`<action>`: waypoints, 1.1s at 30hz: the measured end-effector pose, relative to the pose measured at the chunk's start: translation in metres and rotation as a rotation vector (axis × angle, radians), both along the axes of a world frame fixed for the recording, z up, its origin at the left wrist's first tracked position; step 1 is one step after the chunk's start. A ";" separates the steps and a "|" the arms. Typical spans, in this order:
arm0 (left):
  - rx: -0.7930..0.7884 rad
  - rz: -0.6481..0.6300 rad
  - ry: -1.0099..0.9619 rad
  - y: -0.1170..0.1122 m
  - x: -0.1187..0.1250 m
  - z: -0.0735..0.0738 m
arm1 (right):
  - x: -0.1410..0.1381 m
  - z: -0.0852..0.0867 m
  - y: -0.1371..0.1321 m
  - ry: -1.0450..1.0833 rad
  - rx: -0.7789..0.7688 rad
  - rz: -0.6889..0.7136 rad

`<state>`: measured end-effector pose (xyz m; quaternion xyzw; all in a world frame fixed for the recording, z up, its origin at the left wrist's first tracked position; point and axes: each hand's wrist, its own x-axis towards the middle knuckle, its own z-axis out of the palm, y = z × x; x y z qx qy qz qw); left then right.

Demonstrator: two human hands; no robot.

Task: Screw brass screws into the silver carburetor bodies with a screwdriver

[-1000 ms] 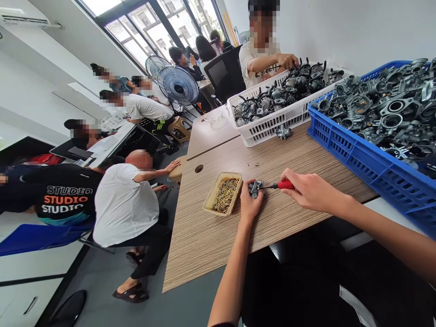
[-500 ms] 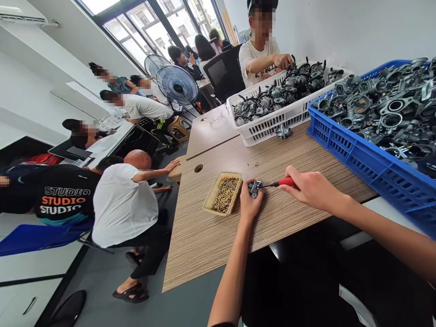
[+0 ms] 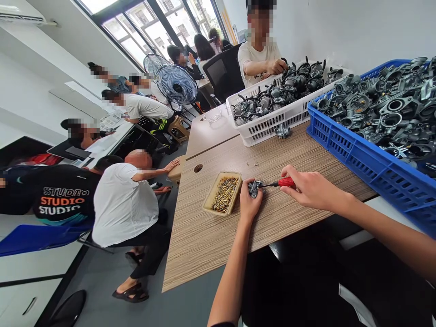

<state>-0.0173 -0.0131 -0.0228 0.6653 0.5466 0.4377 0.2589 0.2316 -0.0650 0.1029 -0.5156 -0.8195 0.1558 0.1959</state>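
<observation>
My left hand is closed around a small grey metal carburetor, holding it on the wood-grain table. From the right, my right hand grips the red handle of a screwdriver, thumb and fingers around its end. The screwdriver lies nearly level, and its dark shaft reaches the carburetor's right side; the exact contact of the tip is too small to make out. Just left of my left hand stands a cream tub holding many small brass-coloured pieces.
A blue crate of metal carburetor parts stands at the right. Behind the table's middle is a white crate of carburetors, with one loose carburetor before it. A co-worker's hand reaches into the white crate. Two tiny pieces lie beyond my left hand.
My right hand's fingers have loosened and shifted slightly on the screwdriver handle. My left hand and the carburetor stay in place. The co-worker's hand at the white crate has moved a little left.
</observation>
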 end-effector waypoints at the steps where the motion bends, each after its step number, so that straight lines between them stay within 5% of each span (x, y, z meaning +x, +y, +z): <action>1: 0.005 -0.003 0.002 0.000 0.000 0.000 | 0.000 0.001 0.000 0.019 -0.006 0.029; 8: 0.015 -0.003 0.014 -0.001 0.001 0.003 | 0.000 -0.001 0.000 -0.019 -0.006 -0.064; 13: 0.016 -0.005 0.010 -0.001 0.002 0.003 | 0.002 0.000 0.000 0.078 -0.019 0.056; 19: 0.019 0.000 0.010 -0.001 0.002 0.002 | -0.001 -0.001 -0.001 -0.025 0.013 -0.061; 24: 0.021 -0.002 0.008 -0.001 0.001 0.001 | 0.000 0.000 -0.001 0.077 -0.027 0.059; 30: 0.022 -0.004 0.013 -0.001 0.001 0.001 | -0.001 0.000 -0.001 -0.020 -0.003 -0.059; 33: 0.021 -0.001 0.012 0.000 0.001 0.001 | 0.001 0.000 0.000 0.038 -0.015 0.001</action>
